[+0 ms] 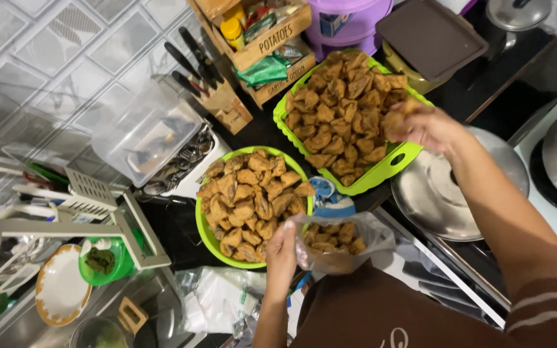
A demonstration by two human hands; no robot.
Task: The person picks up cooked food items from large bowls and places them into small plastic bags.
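Currently we hold a clear plastic bag (343, 245) of fried pieces open, left hand (283, 248) pinching its rim. Our right hand (420, 125) is closed around fried pieces (394, 121) over the green tray (381, 171).

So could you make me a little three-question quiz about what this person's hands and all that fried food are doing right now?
1. True or false: the left hand holds open a clear plastic bag that already has fried pieces in it.
2. Which container is the right hand over? A) the round green bowl B) the rectangular green tray C) the knife block
3. Fill in: the right hand grips a few fried ____.

Key
1. True.
2. B; the hand is at the tray's right side, above the heap of fried pieces.
3. pieces; golden-brown, like those heaped in both the bowl and the tray.
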